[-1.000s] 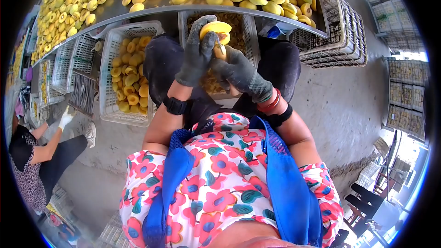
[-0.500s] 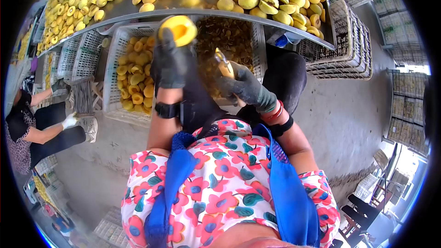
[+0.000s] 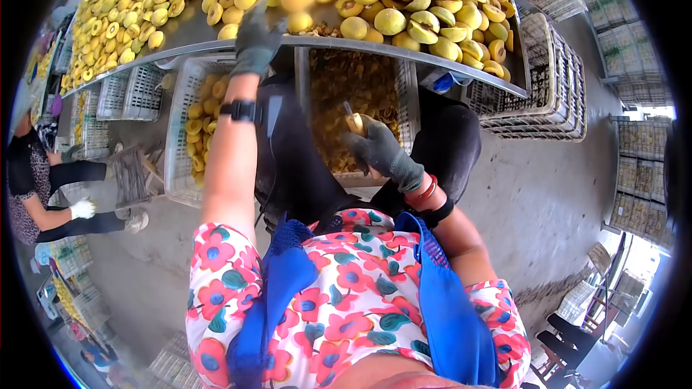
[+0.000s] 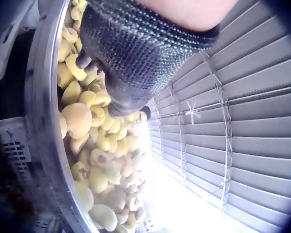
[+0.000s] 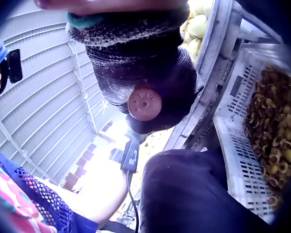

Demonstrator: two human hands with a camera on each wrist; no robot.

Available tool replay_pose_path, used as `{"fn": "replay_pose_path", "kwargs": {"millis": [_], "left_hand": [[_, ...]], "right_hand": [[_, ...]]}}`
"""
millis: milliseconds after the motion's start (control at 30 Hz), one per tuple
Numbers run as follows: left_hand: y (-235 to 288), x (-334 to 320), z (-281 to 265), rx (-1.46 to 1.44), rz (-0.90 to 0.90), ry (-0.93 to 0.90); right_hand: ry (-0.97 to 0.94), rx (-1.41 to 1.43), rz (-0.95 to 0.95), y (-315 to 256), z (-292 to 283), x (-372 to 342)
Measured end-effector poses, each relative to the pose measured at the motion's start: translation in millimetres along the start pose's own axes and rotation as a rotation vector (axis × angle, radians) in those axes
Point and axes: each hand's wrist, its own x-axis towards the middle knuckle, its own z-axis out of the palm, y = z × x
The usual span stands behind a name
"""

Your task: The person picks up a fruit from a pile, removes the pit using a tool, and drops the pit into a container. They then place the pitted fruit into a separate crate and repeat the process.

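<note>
My left hand (image 3: 258,39), in a dark glove and blurred in the head view, reaches over the metal rim of the table at the halved yellow peaches (image 3: 223,3). In the left wrist view this hand (image 4: 126,63) hangs close over the pile, fingers loosely extended, with no fruit showing in it. My right hand (image 3: 386,148), gloved too, grips a pitting knife by its wooden handle (image 3: 355,124), the metal tip pointing up and away from me. The right wrist view shows the handle's round butt (image 5: 144,104) sticking out of the fist.
Between my knees a white crate (image 3: 406,72) holds brown and yellow scraps. Left of it, another crate (image 3: 175,137) contains peach halves. Stacked crates (image 3: 533,112) stand at the right under the table's metal rim (image 3: 404,49). Another person (image 3: 43,202) sits at the far left.
First both hands were together at a peach with the knife. Then my left hand carried a half leftward; now it is farther forward over the table without it. The right hand stayed low with the knife.
</note>
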Motion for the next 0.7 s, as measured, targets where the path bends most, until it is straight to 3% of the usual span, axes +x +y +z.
{"fn": "replay_pose_path", "kwargs": {"millis": [100,133,267,400,500,533,600,700], "left_hand": [[22,40,35,0.157,-0.056,-0.255],[32,50,39,0.208,-0.084,-0.349],[45,67,60,0.395,-0.128,-0.382],[22,61,72,-0.134,0.037,-0.323],[39,52,51,-0.898,-0.259,-0.657],[47,37,40,-1.172,-0.217,-0.642],[54,14,26,-1.119,-0.064,-0.560],[67,-15,19,-1.303,0.073,-0.405]], "right_hand": [[0.008,-0.080,0.033,8,-10,4],[0.047,-0.096,-0.069,20,-12,7],[0.072,0.006,0.028,22,-16,7],[0.071,0.000,0.028,23,-20,5],[0.100,-0.081,-0.019,22,-19,7],[0.121,-0.116,-0.044,22,-19,8],[0.139,-0.075,-0.119,21,-20,8],[0.147,0.061,-0.166,10,-20,4]]}}
